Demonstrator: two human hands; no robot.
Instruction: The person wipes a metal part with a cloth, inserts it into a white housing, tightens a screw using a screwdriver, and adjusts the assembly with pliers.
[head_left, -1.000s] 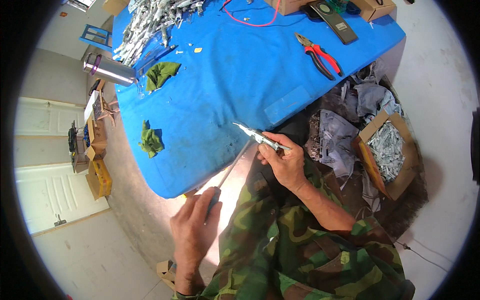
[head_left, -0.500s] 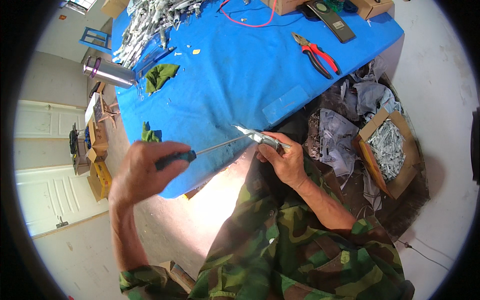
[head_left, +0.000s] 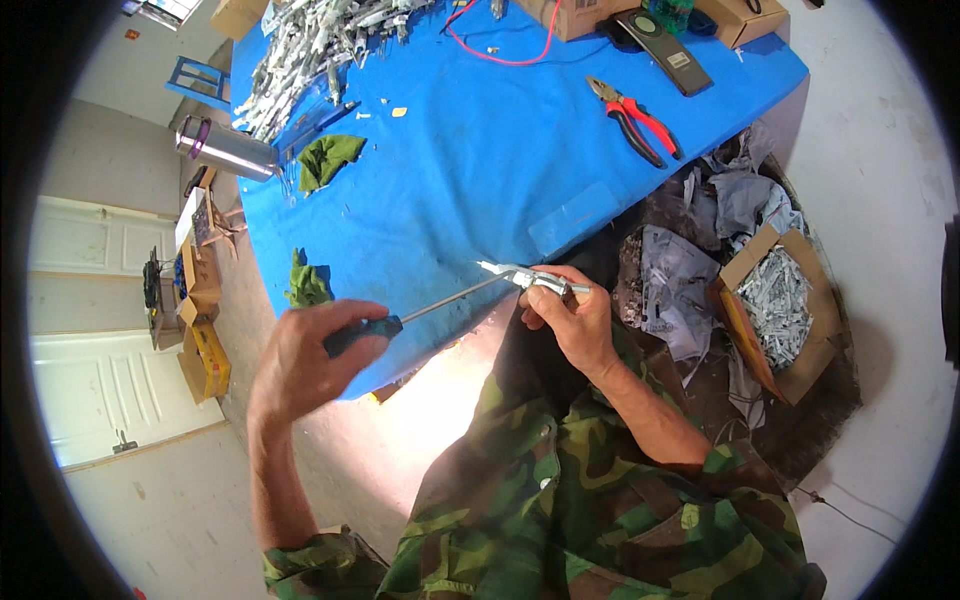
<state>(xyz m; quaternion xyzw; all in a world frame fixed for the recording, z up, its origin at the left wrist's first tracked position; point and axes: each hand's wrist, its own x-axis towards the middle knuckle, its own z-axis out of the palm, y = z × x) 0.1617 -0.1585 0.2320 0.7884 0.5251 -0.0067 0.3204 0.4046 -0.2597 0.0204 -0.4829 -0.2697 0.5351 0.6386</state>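
My left hand (head_left: 312, 362) is closed round the dark blue-green handle of a screwdriver (head_left: 452, 299). Its long metal shaft points to the right, and the tip meets a slim white and grey metal part (head_left: 530, 279). That part is gripped in the fingers of my right hand (head_left: 578, 318), just off the near edge of the blue-covered table (head_left: 430, 190). The part's thin pointed end sticks out to the left. What exactly the tip touches is too small to make out.
Red-handled pliers (head_left: 640, 122) lie at the table's right. A heap of similar parts (head_left: 320, 50) fills the far left, near a steel flask (head_left: 228, 150) and green cloths (head_left: 330, 162). Right of me, an open cardboard box (head_left: 735, 268) holds many pale pieces beside grey plastic bags (head_left: 680, 290).
My left hand and the screwdriver have shifted slightly right and down. My right hand has turned the metal part a little, still holding it. The whole view has moved slightly.
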